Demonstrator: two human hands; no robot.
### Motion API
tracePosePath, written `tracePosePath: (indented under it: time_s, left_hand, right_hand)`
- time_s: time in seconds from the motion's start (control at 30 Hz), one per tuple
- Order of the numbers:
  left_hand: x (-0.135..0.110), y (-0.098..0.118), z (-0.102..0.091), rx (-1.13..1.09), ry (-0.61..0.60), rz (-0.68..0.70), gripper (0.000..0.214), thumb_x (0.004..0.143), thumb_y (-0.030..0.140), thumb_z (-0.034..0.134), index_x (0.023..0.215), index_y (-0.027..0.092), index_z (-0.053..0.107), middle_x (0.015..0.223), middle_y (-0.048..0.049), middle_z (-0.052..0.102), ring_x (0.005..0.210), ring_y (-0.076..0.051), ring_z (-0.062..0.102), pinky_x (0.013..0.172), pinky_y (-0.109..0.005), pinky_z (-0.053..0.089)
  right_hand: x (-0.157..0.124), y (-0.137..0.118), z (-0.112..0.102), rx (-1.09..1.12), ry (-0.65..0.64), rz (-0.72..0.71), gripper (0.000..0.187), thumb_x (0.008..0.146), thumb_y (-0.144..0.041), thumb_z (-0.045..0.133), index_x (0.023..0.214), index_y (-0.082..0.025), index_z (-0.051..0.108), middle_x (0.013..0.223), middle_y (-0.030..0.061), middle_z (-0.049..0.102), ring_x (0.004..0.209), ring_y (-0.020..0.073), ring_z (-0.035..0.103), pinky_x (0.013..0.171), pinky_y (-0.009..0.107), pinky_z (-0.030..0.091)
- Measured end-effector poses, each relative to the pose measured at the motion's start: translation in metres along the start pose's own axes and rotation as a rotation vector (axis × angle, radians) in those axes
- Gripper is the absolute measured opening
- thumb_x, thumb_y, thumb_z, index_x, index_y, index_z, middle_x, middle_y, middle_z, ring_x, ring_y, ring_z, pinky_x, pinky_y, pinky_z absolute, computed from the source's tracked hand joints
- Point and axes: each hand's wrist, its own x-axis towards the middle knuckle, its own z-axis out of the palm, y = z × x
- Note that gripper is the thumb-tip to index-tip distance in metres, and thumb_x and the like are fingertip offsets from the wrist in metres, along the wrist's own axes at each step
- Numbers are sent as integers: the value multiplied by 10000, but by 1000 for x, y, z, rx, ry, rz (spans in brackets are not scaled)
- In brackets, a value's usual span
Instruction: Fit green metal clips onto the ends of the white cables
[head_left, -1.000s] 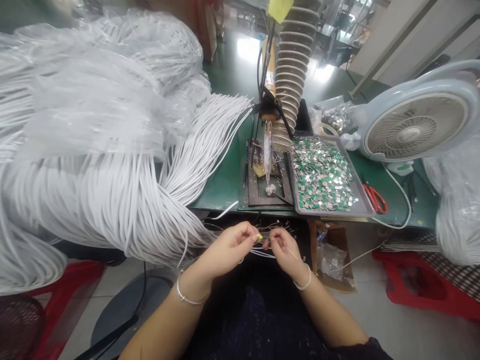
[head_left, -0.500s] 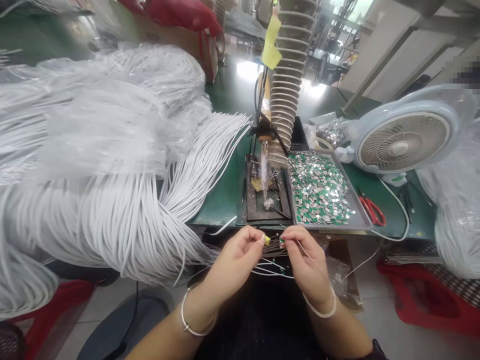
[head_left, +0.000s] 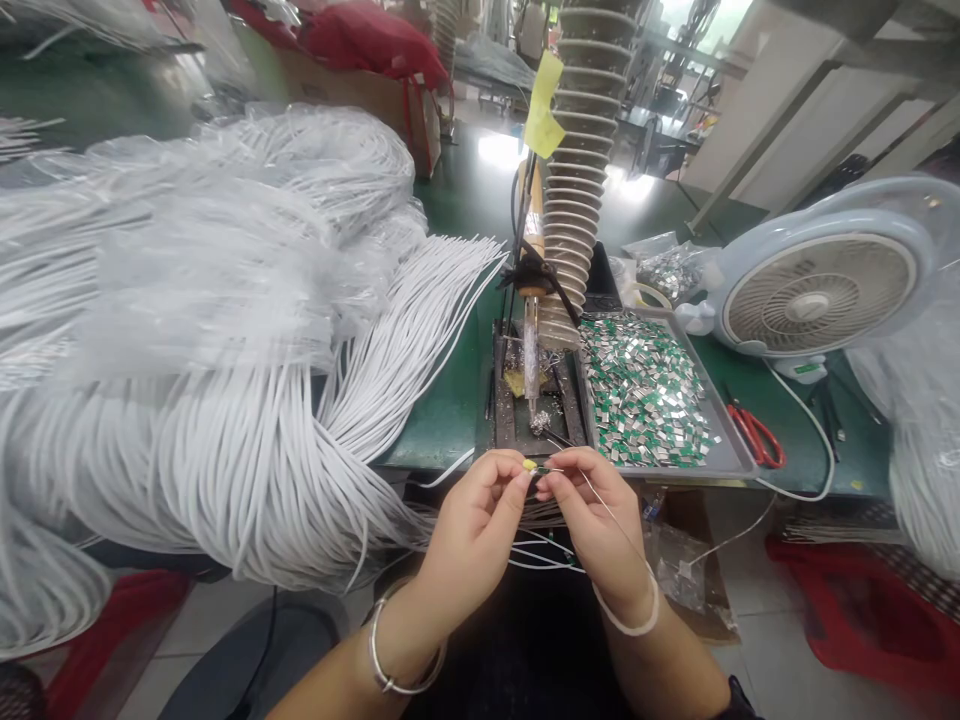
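My left hand (head_left: 472, 530) pinches a small yellow-tipped piece (head_left: 529, 465) between thumb and forefinger. My right hand (head_left: 596, 515) meets it fingertip to fingertip, pinching a thin wire (head_left: 600, 505) that trails over its back. Both hands hover just in front of the table edge, right below the soldering iron tip (head_left: 537, 420) on its dark stand (head_left: 525, 400). More loose thin wires (head_left: 544, 550) lie under my hands over my lap.
A huge bundle of white cables (head_left: 247, 420) under clear plastic fills the left. A metal tray (head_left: 731, 455) of small green and silver parts sits right of the stand, with red scissors (head_left: 761, 435) and a fan (head_left: 821, 290) beyond. A ribbed hose (head_left: 574, 190) rises behind.
Both hands have risen from my lap toward the table edge and the iron tip. Their fingertips have closed together. The view has tilted slightly upward.
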Motion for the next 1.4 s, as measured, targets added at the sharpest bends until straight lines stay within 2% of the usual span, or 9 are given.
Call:
tracePosePath:
  time_s: [0.17, 0.33, 0.6, 0.73, 0.87, 0.97, 1.1, 1.23, 1.4]
  left_hand:
    - [1, -1, -1, 79, 25, 55, 118, 862, 220, 481, 777, 175, 550, 871, -37, 554, 813, -145, 545, 743, -247, 440]
    - [1, -4, 0, 83, 20, 77, 114, 861, 207, 488, 774, 179, 556, 866, -31, 551, 830, -141, 540, 756, -238, 437]
    - [-1, -8, -1, 83, -37, 81, 123, 865, 215, 491, 774, 181, 567, 858, -30, 554, 832, -146, 539, 756, -243, 437]
    - [-2, -9, -1, 75, -48, 82, 107, 864, 223, 500, 789, 188, 568, 869, -32, 556, 834, -152, 541, 757, -252, 440]
    - [-2, -11, 1, 74, -61, 102, 110, 861, 218, 508, 776, 194, 573, 870, -35, 554, 842, -155, 541, 762, -256, 442]
    - [-3, -13, 1, 100, -60, 109, 109, 856, 213, 515, 775, 193, 584, 880, -44, 561, 855, -163, 543, 767, -263, 445]
    - [-4, -15, 0, 108, -57, 93, 82, 846, 207, 524, 798, 197, 590, 896, -47, 571, 866, -171, 560, 769, -273, 455]
    - [-4, -16, 0, 126, -66, 79, 81, 840, 202, 526, 790, 194, 589, 888, -41, 575, 846, -163, 569, 764, -270, 459]
    - [-3, -12, 2, 109, -33, 42, 95, 839, 217, 522, 766, 183, 573, 855, -37, 584, 793, -150, 562, 715, -253, 459]
  right_hand:
    - [-1, 1, -4, -69, -52, -17, 43, 824, -231, 574, 823, -211, 611, 710, -12, 559, 553, 88, 562, 495, 204, 497]
    - [1, -2, -6, -201, -116, -71, 90, 847, -208, 532, 828, -207, 620, 745, 6, 578, 655, 107, 556, 572, 215, 458]
    - [2, -4, -4, -202, -130, -94, 95, 830, -174, 523, 768, -199, 590, 707, -11, 549, 658, 106, 520, 608, 219, 425]
    - [1, -2, -3, -135, -129, -38, 100, 821, -193, 521, 738, -190, 577, 689, -10, 529, 616, 102, 498, 565, 219, 414]
    - [1, 3, -4, -9, -148, 61, 96, 812, -219, 527, 731, -187, 567, 642, -31, 500, 507, 68, 418, 473, 194, 359]
    - [2, 4, -5, -6, -166, 95, 97, 809, -228, 526, 726, -187, 556, 613, -40, 491, 488, 64, 405, 460, 191, 350]
    - [3, -1, -7, -170, -170, 14, 99, 793, -192, 524, 696, -191, 545, 648, -28, 522, 568, 87, 476, 525, 203, 395]
    - [5, -5, -9, -330, -186, -96, 117, 776, -160, 527, 664, -193, 540, 633, -33, 512, 568, 90, 478, 528, 205, 390]
    - [5, -7, -12, -381, -152, -174, 134, 813, -168, 503, 688, -197, 540, 641, -23, 520, 586, 102, 491, 542, 220, 402]
